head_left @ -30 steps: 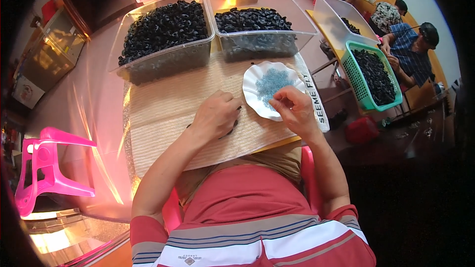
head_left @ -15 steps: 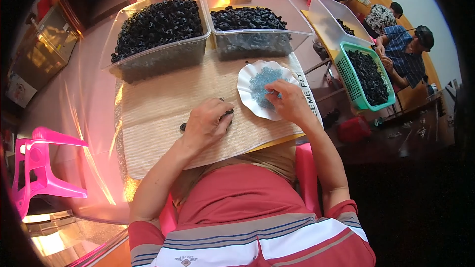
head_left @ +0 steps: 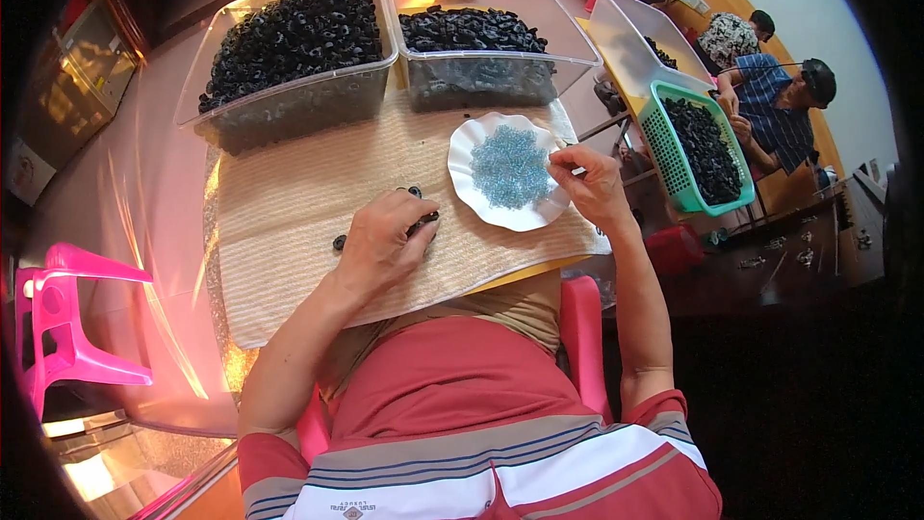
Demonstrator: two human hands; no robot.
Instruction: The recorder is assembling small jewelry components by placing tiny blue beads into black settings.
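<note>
My left hand (head_left: pixel 380 243) rests on the ribbed cloth with its fingers curled around a small black part (head_left: pixel 422 222). Other black parts lie against that hand: a ring-shaped one (head_left: pixel 340 243) by the wrist side and another at the fingertips. To its right stands a white scalloped plate (head_left: pixel 462 146), covered in tiny clear-blue beads (head_left: pixel 510 169). Over the plate's right rim, my right hand (head_left: pixel 592 185) has thumb and fingers pinched together; whatever sits between them is too small to make out.
Two clear plastic bins (head_left: pixel 289 101) heaped with black parts line the table's far edge. A green basket (head_left: pixel 664 149) of black parts stands on another table at the right, beside a seated person (head_left: pixel 775 106) in a striped shirt. A pink stool (head_left: pixel 72 327) is at left.
My right hand has moved right, from over the beads to the plate's right rim, its fingers pinched. My left hand stays on the black part. The whole view has shifted slightly.
</note>
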